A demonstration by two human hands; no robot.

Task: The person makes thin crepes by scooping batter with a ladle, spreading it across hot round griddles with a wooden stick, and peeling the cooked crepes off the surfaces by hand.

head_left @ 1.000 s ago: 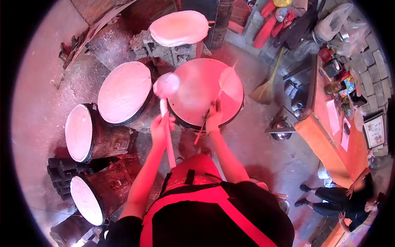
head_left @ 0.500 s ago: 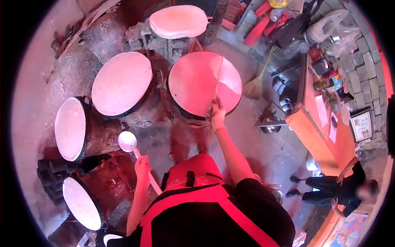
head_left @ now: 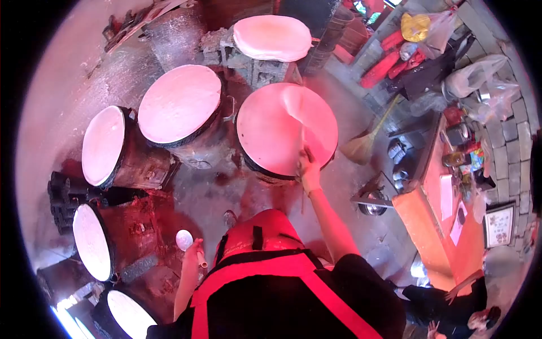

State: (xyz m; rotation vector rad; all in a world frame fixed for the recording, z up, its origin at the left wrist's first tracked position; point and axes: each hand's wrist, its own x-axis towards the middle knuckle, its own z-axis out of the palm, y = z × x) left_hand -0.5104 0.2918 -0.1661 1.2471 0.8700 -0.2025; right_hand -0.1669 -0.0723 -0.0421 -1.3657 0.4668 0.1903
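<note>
My left hand [head_left: 194, 250] is closed around the handle of a ladle [head_left: 184, 240], whose round bowl is whitish. It is held low, left of my apron. My right hand [head_left: 307, 169] grips a thin stick at the near edge of a round, black-rimmed griddle [head_left: 244, 152]. A thin pale sheet [head_left: 293, 107] on the griddle has a folded or lifted part near the stick; blur hides exactly where they touch. The red apron [head_left: 265, 237] shows below my hands.
More round griddles with pale tops, such as one griddle [head_left: 179, 104], stand in an arc to the left. A pale round stack [head_left: 272, 38] sits on blocks behind. To the right are a broom [head_left: 361, 148], an orange-sided table [head_left: 420, 223] and another person [head_left: 451, 305].
The whole view has shifted and turned. The folded part of the sheet now looks larger and lies farther across the griddle. The ladle's handle points more toward the camera.
</note>
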